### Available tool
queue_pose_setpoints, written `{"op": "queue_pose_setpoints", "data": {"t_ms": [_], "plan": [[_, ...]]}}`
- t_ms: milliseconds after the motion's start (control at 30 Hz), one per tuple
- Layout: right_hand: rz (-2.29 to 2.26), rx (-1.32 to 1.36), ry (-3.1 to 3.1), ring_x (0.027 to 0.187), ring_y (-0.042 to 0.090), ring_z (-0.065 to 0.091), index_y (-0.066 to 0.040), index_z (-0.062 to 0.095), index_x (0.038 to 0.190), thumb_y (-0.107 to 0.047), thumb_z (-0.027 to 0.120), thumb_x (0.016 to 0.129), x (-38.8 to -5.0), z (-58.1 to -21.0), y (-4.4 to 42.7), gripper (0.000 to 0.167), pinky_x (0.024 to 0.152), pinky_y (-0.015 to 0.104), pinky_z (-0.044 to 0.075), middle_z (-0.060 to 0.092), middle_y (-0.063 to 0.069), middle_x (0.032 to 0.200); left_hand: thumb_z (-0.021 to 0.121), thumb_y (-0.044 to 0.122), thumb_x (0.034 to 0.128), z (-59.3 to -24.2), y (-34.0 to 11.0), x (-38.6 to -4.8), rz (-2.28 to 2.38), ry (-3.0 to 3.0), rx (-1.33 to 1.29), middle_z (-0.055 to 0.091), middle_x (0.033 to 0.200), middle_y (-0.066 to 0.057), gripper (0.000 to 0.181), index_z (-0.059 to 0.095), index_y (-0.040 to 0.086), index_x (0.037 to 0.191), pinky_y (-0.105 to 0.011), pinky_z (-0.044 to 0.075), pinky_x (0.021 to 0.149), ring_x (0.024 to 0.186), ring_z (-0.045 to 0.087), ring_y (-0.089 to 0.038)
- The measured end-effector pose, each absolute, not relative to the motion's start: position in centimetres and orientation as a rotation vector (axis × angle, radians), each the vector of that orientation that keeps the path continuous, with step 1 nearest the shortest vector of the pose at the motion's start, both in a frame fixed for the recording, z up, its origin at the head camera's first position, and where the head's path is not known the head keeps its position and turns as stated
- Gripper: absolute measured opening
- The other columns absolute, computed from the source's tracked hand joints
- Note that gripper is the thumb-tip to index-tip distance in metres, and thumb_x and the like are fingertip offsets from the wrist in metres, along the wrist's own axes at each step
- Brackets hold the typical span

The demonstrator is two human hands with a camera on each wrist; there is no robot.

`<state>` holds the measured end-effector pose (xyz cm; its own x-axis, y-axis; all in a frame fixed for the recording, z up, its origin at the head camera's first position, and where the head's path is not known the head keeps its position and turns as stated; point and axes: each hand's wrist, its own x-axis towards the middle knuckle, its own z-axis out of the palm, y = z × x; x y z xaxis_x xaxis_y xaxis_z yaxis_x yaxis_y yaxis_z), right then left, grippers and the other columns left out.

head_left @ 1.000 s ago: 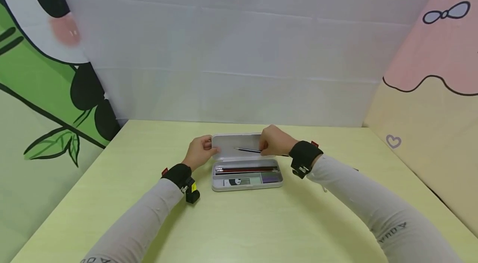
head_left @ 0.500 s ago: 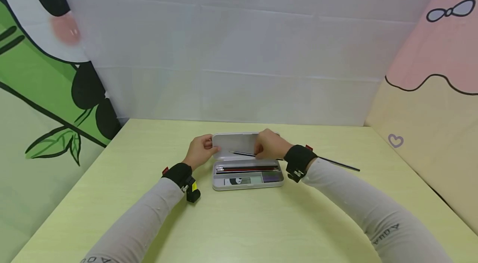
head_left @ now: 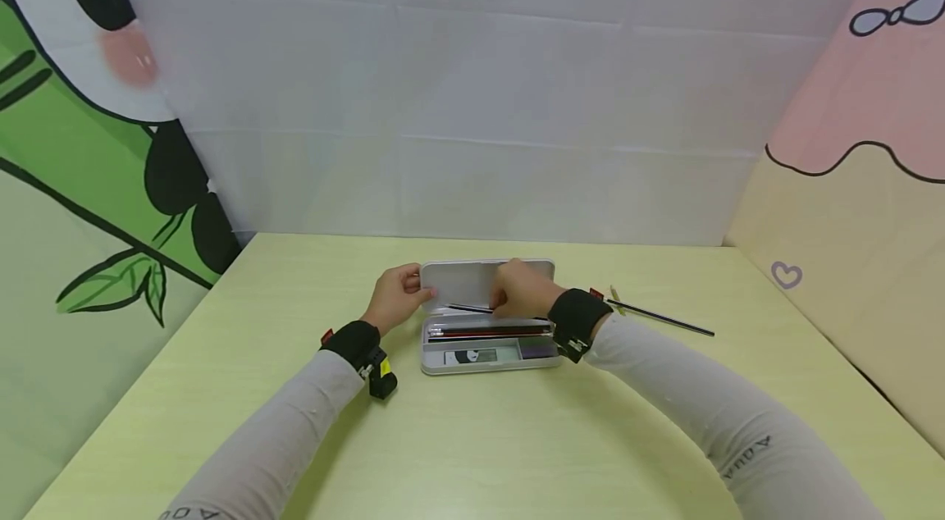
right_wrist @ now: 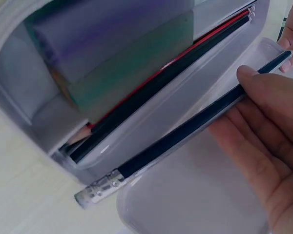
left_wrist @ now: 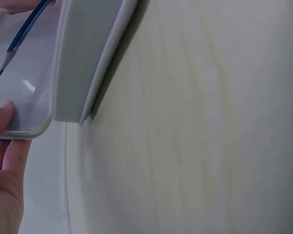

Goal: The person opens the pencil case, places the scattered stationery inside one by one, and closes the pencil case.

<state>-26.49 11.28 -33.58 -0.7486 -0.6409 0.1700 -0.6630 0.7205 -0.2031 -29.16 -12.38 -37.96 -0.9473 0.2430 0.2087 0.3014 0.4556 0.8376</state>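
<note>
A light grey pencil case (head_left: 435,371) lies with its lid (head_left: 463,282) raised at the back. My left hand (head_left: 394,296) grips the lid's left edge, thumb on the inner face and fingers behind. With thumb and fingers my right hand (head_left: 522,290) pinches a dark pencil (right_wrist: 180,129) in front of the lid, just above the case. Its sharpened tip points left, and its metal-banded eraser end shows in the right wrist view. Inside the case are a red pencil (right_wrist: 168,66), another dark pencil (right_wrist: 132,107) and a purple block (head_left: 537,348).
Right of the case, a thin black stick (head_left: 664,317) lies on the table (head_left: 472,446), partly behind the right wrist. Near it is a small yellowish stick (head_left: 614,295). A pale cloth wall (head_left: 472,93) stands behind the table.
My right hand has moved left and slightly down with the dark pencil, nearer the case. The black stick has come into view behind the wrist. My left hand stays on the lid.
</note>
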Motion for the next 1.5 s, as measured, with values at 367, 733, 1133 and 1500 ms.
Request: {"op": "queue_pose_setpoints", "data": {"t_ms": [367,733,1133,1500], "plan": [[0.403,1.200,-2.766,0.062,0.008,0.064,-0.004,0.076,0.076,0.001,0.077,0.074,-26.4,-34.2,10.7,0.005,0.060,0.020,0.053,0.073,0.005,0.071,0.067,0.001,0.0867,-38.0,-12.5,-29.3,-1.531,-2.635,-0.499,0.067,0.117,-0.025,0.035,0.060,-0.004,0.121,-0.045,0.054,0.094,0.111,0.066,-0.037],[0.325,1.095,-2.858,0.064,0.009,0.063,-0.005,0.077,0.080,-0.007,0.079,0.077,-26.2,-34.8,9.6,0.004,0.061,0.021,0.054,0.074,0.005,0.075,0.067,0.001,0.0866,-37.9,-12.5,-29.3,-1.521,-2.644,-0.473,0.067,0.117,-0.025,0.034,0.061,-0.004,0.120,-0.045,0.054,0.093,0.110,0.066,-0.037],[0.337,1.071,-2.854,0.064,0.008,0.062,-0.004,0.077,0.081,-0.007,0.079,0.077,-26.0,-35.5,9.9,0.005,0.061,0.020,0.052,0.074,0.005,0.075,0.067,0.002,0.0869,-37.9,-12.5,-29.0,-1.520,-2.657,-0.458,0.067,0.117,-0.025,0.033,0.061,-0.004,0.119,-0.044,0.054,0.093,0.110,0.066,-0.036],[0.362,1.080,-2.846,0.062,0.008,0.061,-0.004,0.077,0.079,-0.006,0.079,0.076,-25.7,-35.6,9.9,0.004,0.060,0.020,0.052,0.074,0.004,0.073,0.068,0.002,0.0861,-37.8,-12.6,-29.0,-1.506,-2.647,-0.477,0.068,0.115,-0.026,0.031,0.062,-0.005,0.116,-0.044,0.055,0.092,0.109,0.067,-0.037]]}}
